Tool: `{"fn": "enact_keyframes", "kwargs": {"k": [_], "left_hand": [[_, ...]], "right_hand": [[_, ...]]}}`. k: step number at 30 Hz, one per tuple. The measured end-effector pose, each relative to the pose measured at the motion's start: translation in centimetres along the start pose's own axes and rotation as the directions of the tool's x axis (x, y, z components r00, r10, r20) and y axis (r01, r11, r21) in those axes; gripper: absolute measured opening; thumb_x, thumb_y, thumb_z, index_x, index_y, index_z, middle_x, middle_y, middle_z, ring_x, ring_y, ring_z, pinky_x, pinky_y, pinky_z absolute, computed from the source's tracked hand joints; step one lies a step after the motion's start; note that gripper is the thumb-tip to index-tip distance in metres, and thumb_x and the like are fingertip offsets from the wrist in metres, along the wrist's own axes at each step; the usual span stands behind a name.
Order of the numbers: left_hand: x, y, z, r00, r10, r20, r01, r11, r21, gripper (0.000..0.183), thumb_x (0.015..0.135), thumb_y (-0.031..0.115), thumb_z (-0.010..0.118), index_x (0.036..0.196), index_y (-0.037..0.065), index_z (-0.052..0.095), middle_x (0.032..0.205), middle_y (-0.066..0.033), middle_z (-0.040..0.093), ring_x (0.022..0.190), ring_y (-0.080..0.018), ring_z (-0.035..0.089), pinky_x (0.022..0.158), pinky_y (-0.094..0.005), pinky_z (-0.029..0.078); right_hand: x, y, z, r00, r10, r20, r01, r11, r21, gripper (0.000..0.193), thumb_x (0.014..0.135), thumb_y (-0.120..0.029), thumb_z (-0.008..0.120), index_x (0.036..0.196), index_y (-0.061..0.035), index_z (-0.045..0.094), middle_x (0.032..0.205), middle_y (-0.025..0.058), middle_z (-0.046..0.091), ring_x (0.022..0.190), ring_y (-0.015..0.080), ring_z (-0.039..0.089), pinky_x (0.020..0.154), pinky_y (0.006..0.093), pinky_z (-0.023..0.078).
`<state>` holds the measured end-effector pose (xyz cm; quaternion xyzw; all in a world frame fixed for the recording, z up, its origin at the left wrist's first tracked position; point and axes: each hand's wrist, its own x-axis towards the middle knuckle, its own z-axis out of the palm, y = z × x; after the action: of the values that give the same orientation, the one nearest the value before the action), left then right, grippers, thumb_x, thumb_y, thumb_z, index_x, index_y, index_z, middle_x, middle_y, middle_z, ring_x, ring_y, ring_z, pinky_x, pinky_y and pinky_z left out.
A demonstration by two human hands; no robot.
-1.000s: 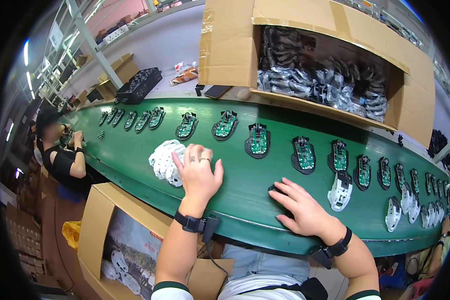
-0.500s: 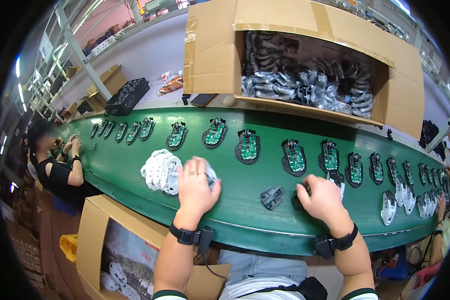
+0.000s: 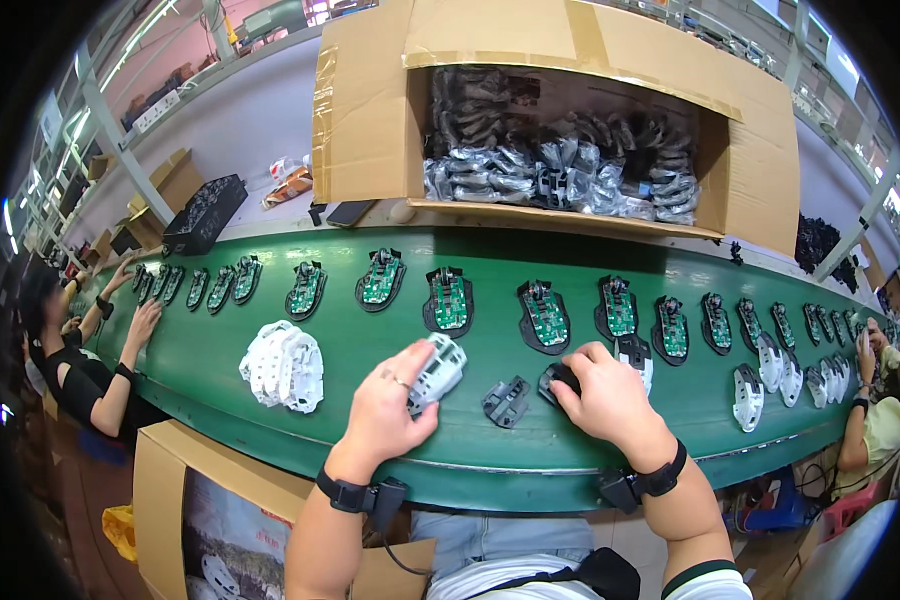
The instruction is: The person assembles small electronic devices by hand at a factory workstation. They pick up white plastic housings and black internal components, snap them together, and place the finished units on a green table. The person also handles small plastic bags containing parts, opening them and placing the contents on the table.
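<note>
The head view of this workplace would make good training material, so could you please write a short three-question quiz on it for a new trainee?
1. Which hand holds the single off-white plastic shell with cut-outs?

2. True or false: the nested stack of white plastic shells stands apart from the left hand.

3. What lies on the long green work surface, between the left hand and the right hand?
a) a yellow bag
b) a small dark-grey plastic part
c) a black rectangular crate

Key: 1. The left hand. 2. True. 3. b
</note>
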<state>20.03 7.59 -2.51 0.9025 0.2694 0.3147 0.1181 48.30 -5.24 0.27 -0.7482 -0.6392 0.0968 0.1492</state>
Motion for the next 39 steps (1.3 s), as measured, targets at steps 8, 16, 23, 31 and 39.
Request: {"fn": "enact_keyframes", "kwargs": {"k": [8,16,23,31,39], "left_hand": [[0.1,2.4,0.4,0.996,-0.053,-0.069,0.056,0.998,0.035,0.078,0.070,0.019,0.080,0.140,-0.004,0.054,0.112,-0.0192,0.068,0.086,-0.0326,0.064,0.085,-0.0394,0.055],[-0.6,3.1,1.7,0.983,-0.172,-0.063,0.150,0.951,-0.269,0.069,0.072,0.010,0.082,0.135,-0.004,0.057,0.106,-0.0189,0.070,0.091,-0.0303,0.070,0.084,-0.0367,0.056],[-0.4,4.3,2.0,0.984,-0.093,-0.150,0.021,0.907,-0.421,0.064,0.071,0.006,0.078,0.132,-0.001,0.061,0.094,-0.0161,0.068,0.077,-0.0291,0.068,0.072,-0.0360,0.056],[-1.1,4.3,1.0,0.987,-0.046,-0.152,-0.035,0.870,-0.491,0.062,0.072,0.008,0.077,0.131,-0.003,0.061,0.094,-0.0165,0.069,0.075,-0.0293,0.067,0.070,-0.0352,0.055],[-1.5,4.3,1.3,0.989,-0.041,-0.143,-0.040,0.852,-0.521,0.056,0.078,0.013,0.079,0.130,-0.003,0.063,0.098,-0.0165,0.071,0.081,-0.0269,0.071,0.074,-0.0338,0.057]], "right_hand": [[-0.5,1.5,0.2,0.947,-0.309,0.091,0.293,0.943,0.157,0.073,0.076,-0.020,0.086,0.139,0.0017,0.056,0.139,0.0214,0.053,0.084,0.0316,0.072,0.084,0.0405,0.059],[0.1,0.5,-1.5,0.960,-0.268,0.080,0.261,0.961,0.088,0.076,0.077,-0.028,0.086,0.140,0.0018,0.054,0.125,0.0204,0.065,0.108,0.0391,0.067,0.093,0.0449,0.056],[0.8,-2.4,2.8,0.756,-0.535,-0.376,0.649,0.688,0.325,0.078,0.079,-0.037,0.087,0.137,0.0058,0.057,0.127,0.0230,0.066,0.108,0.0364,0.068,0.095,0.0415,0.055],[0.6,-4.0,4.1,0.705,-0.529,-0.472,0.696,0.643,0.320,0.081,0.078,-0.036,0.088,0.139,0.0068,0.056,0.136,0.0254,0.061,0.116,0.0389,0.065,0.098,0.0430,0.054],[0.5,-4.4,4.4,0.724,-0.494,-0.481,0.657,0.706,0.265,0.077,0.078,-0.037,0.087,0.138,0.0025,0.058,0.141,0.0235,0.059,0.120,0.0390,0.063,0.100,0.0451,0.053]]}}
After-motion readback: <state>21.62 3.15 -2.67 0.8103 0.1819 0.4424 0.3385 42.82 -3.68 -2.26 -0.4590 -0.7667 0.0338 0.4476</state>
